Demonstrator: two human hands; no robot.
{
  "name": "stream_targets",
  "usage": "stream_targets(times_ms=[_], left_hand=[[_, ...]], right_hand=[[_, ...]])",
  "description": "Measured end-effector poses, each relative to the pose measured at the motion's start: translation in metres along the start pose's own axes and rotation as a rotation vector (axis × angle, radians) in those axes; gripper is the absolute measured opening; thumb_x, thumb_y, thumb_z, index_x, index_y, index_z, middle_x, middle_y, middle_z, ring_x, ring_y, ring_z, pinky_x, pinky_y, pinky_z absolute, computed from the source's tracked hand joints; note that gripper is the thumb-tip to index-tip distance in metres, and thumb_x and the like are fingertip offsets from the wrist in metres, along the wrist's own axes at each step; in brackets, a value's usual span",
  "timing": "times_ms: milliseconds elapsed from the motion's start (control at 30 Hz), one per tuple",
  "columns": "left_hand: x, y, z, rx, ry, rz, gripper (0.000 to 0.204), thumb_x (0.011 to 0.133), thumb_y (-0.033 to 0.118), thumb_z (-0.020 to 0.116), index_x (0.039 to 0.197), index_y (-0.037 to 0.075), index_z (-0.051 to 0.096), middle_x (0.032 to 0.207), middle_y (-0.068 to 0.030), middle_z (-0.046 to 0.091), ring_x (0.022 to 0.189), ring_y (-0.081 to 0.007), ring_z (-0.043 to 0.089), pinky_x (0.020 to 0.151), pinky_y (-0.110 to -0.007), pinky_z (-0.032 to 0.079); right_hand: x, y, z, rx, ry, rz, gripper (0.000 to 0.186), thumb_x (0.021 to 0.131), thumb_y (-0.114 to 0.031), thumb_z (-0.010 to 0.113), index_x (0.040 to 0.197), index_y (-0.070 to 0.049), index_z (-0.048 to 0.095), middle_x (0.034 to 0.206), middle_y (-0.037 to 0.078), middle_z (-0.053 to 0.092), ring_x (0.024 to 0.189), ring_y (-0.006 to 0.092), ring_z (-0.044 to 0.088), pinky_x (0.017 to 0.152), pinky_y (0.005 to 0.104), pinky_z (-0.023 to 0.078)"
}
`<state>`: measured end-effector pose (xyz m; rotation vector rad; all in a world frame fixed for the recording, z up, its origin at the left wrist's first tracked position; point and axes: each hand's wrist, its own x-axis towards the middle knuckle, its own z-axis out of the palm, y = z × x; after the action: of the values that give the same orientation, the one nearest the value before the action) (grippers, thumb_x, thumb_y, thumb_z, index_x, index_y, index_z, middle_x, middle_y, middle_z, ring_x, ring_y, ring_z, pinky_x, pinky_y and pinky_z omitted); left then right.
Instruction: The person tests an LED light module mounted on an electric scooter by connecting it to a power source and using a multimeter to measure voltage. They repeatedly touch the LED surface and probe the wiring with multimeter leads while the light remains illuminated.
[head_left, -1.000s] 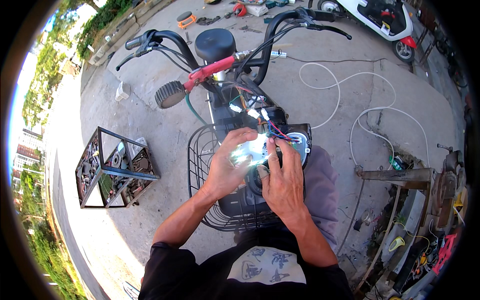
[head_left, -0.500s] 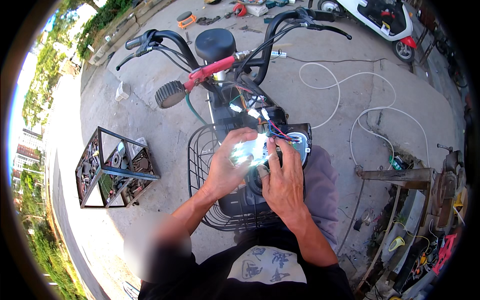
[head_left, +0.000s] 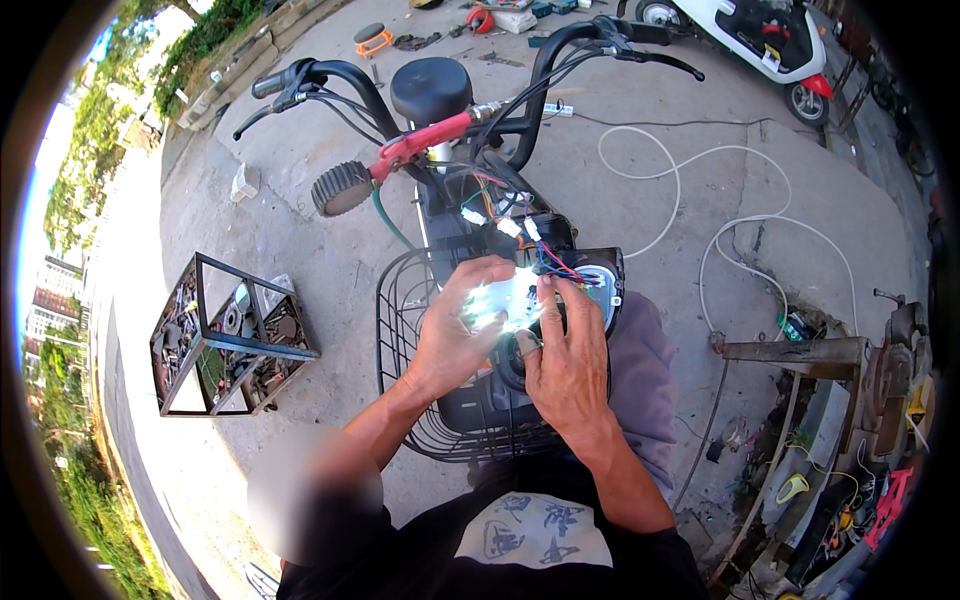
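A glaring white part, its outline lost in the brightness, sits between my hands above the front basket of an electric scooter. My left hand curls round its left side, thumb and fingers on its edges. At its right side, the bent fingers of my right hand press on it; what lies under their tips is hidden. Beside that hand is a round white-backed unit in a black housing. Red and blue wires run to it, and loose white connectors hang just beyond.
A red tyre inflator with a ribbed black gauge lies across the handlebar. Left stands a metal-framed bin of scrap parts. A pale hose loops over the concrete at right, near a workbench with a vise. A white scooter stands far right.
The fingers of my right hand have shifted very slightly at the glaring part. My left hand stays in place round it.
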<state>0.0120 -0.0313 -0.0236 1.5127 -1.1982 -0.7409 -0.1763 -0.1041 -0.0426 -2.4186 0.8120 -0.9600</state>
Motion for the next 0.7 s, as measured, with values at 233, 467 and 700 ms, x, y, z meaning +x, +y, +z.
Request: stream_targets(times_ms=[233,467,700], left_hand=[[-0.0001,-0.0001,0.0005,-0.008,0.002,-0.002,0.057,0.1,-0.02,0.065,0.152,0.004,0.068,0.163,-0.0085,0.056,0.145,-0.0182,0.063,0.108,-0.03,0.058],[-0.0002,-0.0003,0.0004,0.0,0.007,0.001,0.056,0.1,-0.02,0.066,0.151,0.004,0.068,0.162,-0.0083,0.057,0.144,-0.0178,0.063,0.109,-0.03,0.058],[0.0005,0.0027,0.0002,0.009,0.008,0.002,0.056,0.099,-0.02,0.066,0.15,0.004,0.069,0.161,-0.0083,0.057,0.143,-0.0177,0.064,0.108,-0.03,0.058]], right_hand=[[-0.0011,0.0014,0.002,-0.002,-0.003,0.003,0.085,0.09,-0.005,0.083,0.169,0.006,0.051,0.157,0.027,0.055,0.136,0.0487,0.06,0.114,0.0579,0.05],[-0.0001,0.0008,0.0018,-0.009,0.006,-0.004,0.086,0.09,-0.004,0.083,0.169,0.006,0.05,0.156,0.027,0.056,0.136,0.0485,0.06,0.114,0.0576,0.05],[0.0,0.0008,0.0007,-0.011,0.005,-0.007,0.086,0.089,-0.004,0.083,0.169,0.006,0.051,0.154,0.027,0.056,0.134,0.0481,0.061,0.112,0.0573,0.051]])
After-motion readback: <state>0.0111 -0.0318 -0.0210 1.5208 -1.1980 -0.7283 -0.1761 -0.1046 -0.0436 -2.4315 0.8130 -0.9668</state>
